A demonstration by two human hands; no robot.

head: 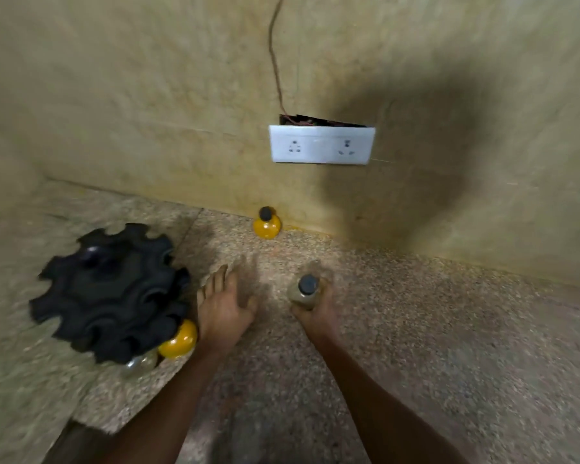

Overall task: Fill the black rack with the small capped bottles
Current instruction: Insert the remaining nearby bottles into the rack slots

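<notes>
In the head view, a clear bottle (303, 293) with a dark cap is being gripped by the fingers of the right hand (315, 309). The left hand (223, 304) is being held flat and spread, empty, just right of the black rack (111, 293). A yellow bottle (179, 339) and a clear one (141, 363) are sitting at the rack's near edge. Another yellow bottle (267, 224) is standing at the far wall (148, 95), below a white socket plate (322, 145). Bare speckled counter (449, 329) is lying open to the right.

My right hand (315, 306) grips a clear bottle (303, 293) with a dark cap, upright. The black rack (111, 293), round and notched, lies at my left with a yellow bottle (179, 339) and a clear one (140, 363) at its near edge. Another yellow bottle (267, 224) stands by the wall.
</notes>
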